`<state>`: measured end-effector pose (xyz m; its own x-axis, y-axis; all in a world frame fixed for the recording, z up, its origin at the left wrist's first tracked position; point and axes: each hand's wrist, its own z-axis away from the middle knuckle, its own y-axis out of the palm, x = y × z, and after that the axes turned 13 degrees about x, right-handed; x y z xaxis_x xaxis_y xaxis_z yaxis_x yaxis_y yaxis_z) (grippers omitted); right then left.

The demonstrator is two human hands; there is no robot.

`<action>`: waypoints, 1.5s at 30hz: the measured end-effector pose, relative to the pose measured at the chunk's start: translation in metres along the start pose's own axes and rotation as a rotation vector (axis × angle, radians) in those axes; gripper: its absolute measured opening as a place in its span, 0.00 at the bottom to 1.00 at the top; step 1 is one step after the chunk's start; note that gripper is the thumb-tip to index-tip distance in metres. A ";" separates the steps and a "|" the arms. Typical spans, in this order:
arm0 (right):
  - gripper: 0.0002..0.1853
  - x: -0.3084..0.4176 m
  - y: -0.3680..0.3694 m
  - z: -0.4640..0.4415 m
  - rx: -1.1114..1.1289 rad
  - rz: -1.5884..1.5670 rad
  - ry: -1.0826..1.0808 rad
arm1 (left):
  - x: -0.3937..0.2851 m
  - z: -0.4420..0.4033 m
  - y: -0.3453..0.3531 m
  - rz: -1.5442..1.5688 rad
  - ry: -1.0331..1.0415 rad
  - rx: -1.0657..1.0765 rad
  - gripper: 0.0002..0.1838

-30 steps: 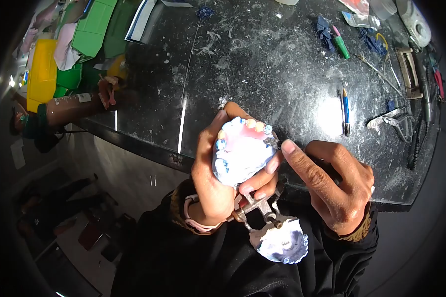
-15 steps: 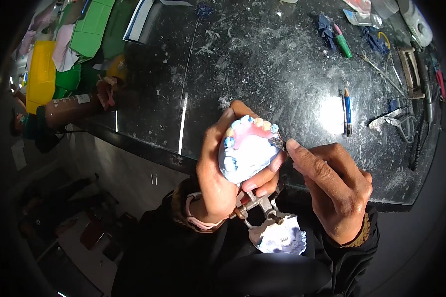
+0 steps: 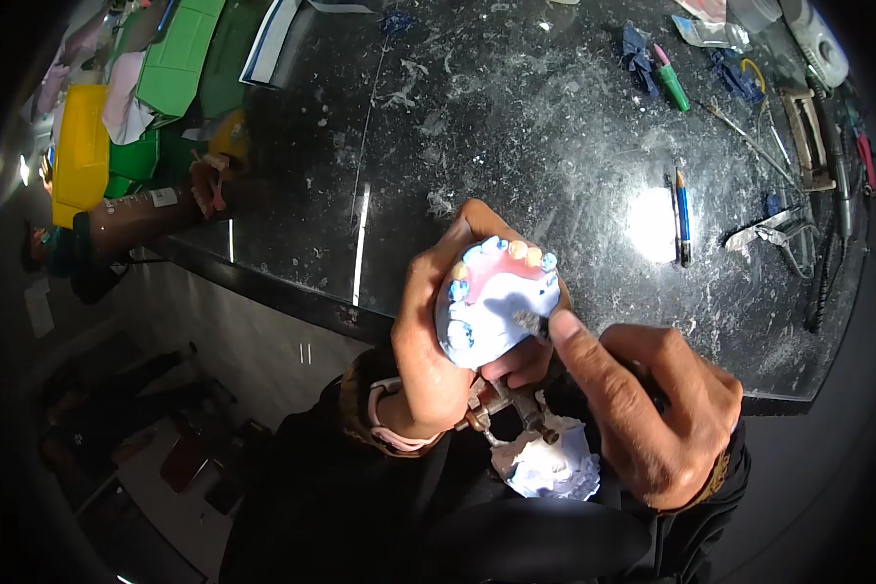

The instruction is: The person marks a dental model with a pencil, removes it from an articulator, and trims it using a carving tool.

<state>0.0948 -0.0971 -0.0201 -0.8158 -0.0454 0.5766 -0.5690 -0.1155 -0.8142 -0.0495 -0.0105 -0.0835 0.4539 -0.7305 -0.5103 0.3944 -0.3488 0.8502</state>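
My left hand (image 3: 424,326) is closed around a white plaster dental cast (image 3: 492,316), tilted so its arch faces up. Blue-marked and yellowish teeth line its rim, and a pink plate (image 3: 487,273) lies inside the front teeth. My right hand (image 3: 657,409) pinches a small brush (image 3: 529,322) whose greyish tip is over the cast's palate; most of its handle is hidden by the fingers. Below the left hand, a metal articulator (image 3: 501,399) shows, with a second plaster cast (image 3: 555,469) hanging open near my lap.
On the dusty black table (image 3: 516,136) lie a blue pencil (image 3: 683,219), metal pliers (image 3: 774,234), a green-handled tool (image 3: 672,86) and a metal frame (image 3: 808,141). Green bins (image 3: 180,58) and a yellow bin (image 3: 80,151) stand at the left. The table's front edge runs behind my hands.
The brush has moved from the cast's right-hand rim down and left over the palate. My right hand has shifted slightly downward, and the cast has moved slightly right and down.
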 end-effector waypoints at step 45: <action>0.14 -0.004 0.017 0.006 -0.178 -0.058 -0.072 | 0.007 0.000 0.009 -0.006 -0.057 0.128 0.20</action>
<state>0.0894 -0.1048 -0.0357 -0.7754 -0.1156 0.6207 -0.6291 0.0574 -0.7752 -0.0433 -0.0188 -0.0797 0.4047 -0.7591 -0.5099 0.2902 -0.4222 0.8588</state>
